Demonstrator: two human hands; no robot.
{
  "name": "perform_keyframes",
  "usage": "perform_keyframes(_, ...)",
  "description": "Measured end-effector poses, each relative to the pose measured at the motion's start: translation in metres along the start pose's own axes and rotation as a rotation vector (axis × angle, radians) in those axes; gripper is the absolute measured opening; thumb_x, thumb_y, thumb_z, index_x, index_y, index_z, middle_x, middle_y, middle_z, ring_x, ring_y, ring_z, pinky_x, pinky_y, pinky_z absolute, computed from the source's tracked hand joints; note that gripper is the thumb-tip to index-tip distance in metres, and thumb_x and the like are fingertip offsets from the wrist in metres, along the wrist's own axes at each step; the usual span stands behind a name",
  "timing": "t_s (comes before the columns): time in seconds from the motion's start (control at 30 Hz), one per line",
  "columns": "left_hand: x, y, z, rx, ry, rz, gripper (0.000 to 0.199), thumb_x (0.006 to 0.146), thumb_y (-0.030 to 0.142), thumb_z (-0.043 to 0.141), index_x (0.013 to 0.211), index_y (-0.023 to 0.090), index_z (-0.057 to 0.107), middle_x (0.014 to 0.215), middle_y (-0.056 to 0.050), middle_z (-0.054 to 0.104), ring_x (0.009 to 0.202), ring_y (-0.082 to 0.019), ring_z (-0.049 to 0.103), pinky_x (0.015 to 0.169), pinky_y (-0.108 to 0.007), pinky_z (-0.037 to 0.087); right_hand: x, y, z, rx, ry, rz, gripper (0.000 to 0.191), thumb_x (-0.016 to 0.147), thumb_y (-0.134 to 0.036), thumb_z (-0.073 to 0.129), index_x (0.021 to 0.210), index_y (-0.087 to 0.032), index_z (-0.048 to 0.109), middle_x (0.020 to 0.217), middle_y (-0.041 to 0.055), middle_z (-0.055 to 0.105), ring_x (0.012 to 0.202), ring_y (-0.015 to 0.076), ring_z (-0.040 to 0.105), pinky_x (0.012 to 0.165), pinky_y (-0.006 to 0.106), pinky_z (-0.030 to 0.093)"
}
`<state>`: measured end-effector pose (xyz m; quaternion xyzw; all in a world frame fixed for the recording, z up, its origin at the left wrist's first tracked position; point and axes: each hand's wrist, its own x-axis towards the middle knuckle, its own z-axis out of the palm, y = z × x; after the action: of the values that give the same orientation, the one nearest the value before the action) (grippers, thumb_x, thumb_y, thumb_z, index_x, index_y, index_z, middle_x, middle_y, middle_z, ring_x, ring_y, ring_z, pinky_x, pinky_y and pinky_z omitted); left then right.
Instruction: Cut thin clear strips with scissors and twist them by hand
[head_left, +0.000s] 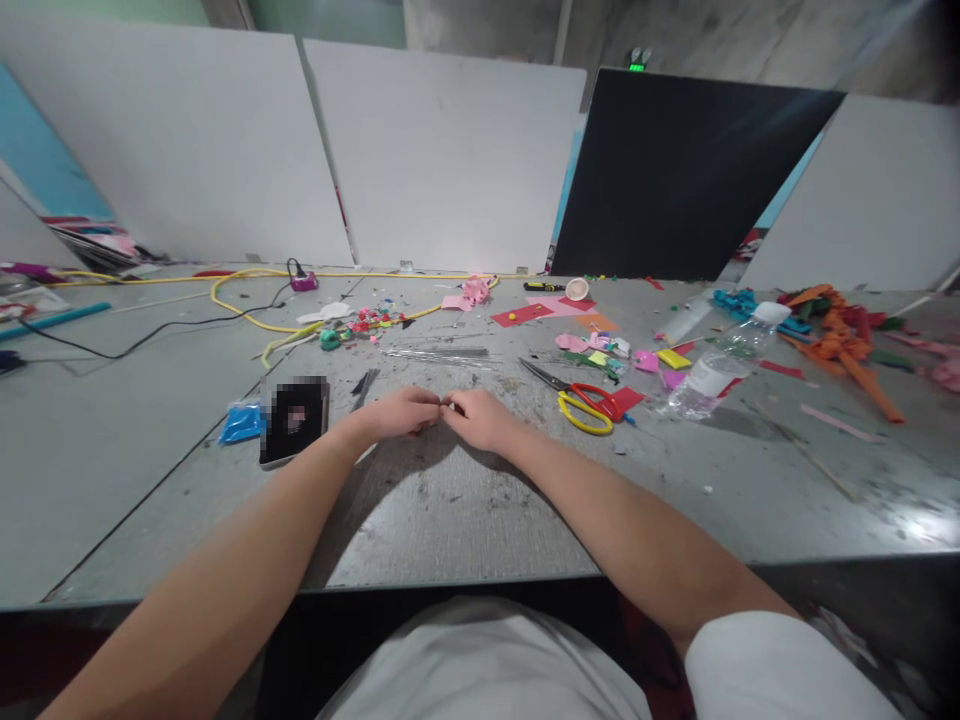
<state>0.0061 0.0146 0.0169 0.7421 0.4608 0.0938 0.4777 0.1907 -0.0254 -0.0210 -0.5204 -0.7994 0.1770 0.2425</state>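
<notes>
My left hand [407, 411] and my right hand [478, 418] meet fingertip to fingertip just above the grey table. Both are closed in a pinch, and whatever is between the fingers is too small or hidden to make out. Beyond them lies a bundle of thin metal wires [442, 354]. A few dark strips [364, 388] rest just past my left wrist. Scissors [581, 398] with one red and one yellow handle lie to the right of my right hand, their blades apart.
Left of my forearm are a phone [295, 425] and a blue packet [240, 424]. A plastic bottle [709, 375] stands on the right, near orange crafted pieces [840, 325]. Coloured paper scraps [525, 313] and a yellow cable [225, 300] lie farther back, before white panels [442, 160].
</notes>
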Motion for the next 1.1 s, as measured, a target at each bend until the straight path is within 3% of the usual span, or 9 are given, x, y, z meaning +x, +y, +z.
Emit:
perform_keyframes(0.13, 0.0003, 0.0006, 0.0003, -0.010, -0.006, 0.004, 0.017, 0.066, 0.036, 0.061, 0.061, 0.021, 0.054, 0.059, 0.002, 0.048, 0.057, -0.015, 0.047, 0.052, -0.027, 0.042, 0.0002, 0.0014, 0.0008, 0.045, 0.005, -0.018, 0.027, 0.102, -0.033, 0.054, 0.108, -0.016, 0.075, 0.084, 0.0039, 0.074, 0.075, 0.0152, 0.060, 0.068, 0.026, 0.035)
perform_keyframes(0.33, 0.0007, -0.0008, 0.0000, -0.030, -0.011, 0.029, 0.015, 0.061, 0.033, 0.057, 0.056, 0.022, 0.050, 0.057, 0.002, 0.044, 0.056, -0.015, 0.044, 0.050, -0.027, 0.039, 0.0016, 0.0013, 0.0022, 0.044, 0.000, -0.055, 0.030, 0.104, -0.028, 0.047, 0.097, -0.017, 0.075, 0.096, 0.0079, 0.077, 0.089, 0.0174, 0.065, 0.077, 0.026, 0.038)
perform_keyframes(0.6, 0.0018, -0.0031, -0.0021, 0.072, -0.013, 0.003, 0.016, 0.065, 0.037, 0.058, 0.060, 0.022, 0.053, 0.058, 0.002, 0.047, 0.056, -0.016, 0.046, 0.051, -0.028, 0.041, 0.0008, 0.0013, 0.0001, 0.054, -0.015, -0.075, 0.034, 0.107, -0.029, 0.045, 0.086, -0.017, 0.070, 0.086, 0.0039, 0.072, 0.079, 0.0145, 0.060, 0.072, 0.026, 0.035)
perform_keyframes(0.83, 0.0035, -0.0045, -0.0030, 0.102, -0.031, 0.025, 0.016, 0.066, 0.035, 0.056, 0.058, 0.022, 0.052, 0.057, 0.002, 0.046, 0.054, -0.015, 0.045, 0.051, -0.029, 0.041, -0.0006, -0.0039, 0.0015, -0.093, -0.006, -0.041, 0.035, 0.107, -0.029, 0.043, 0.091, -0.017, 0.072, 0.091, 0.0081, 0.075, 0.082, 0.0174, 0.062, 0.072, 0.029, 0.033)
perform_keyframes(1.1, 0.0025, -0.0033, -0.0027, 0.115, -0.009, 0.012, 0.016, 0.064, 0.035, 0.056, 0.057, 0.022, 0.052, 0.055, 0.001, 0.045, 0.052, -0.015, 0.045, 0.049, -0.029, 0.041, -0.0023, -0.0033, -0.0018, -0.086, 0.001, -0.051, 0.034, 0.108, -0.033, 0.044, 0.098, -0.018, 0.073, 0.094, 0.0071, 0.077, 0.085, 0.0173, 0.065, 0.072, 0.028, 0.034)
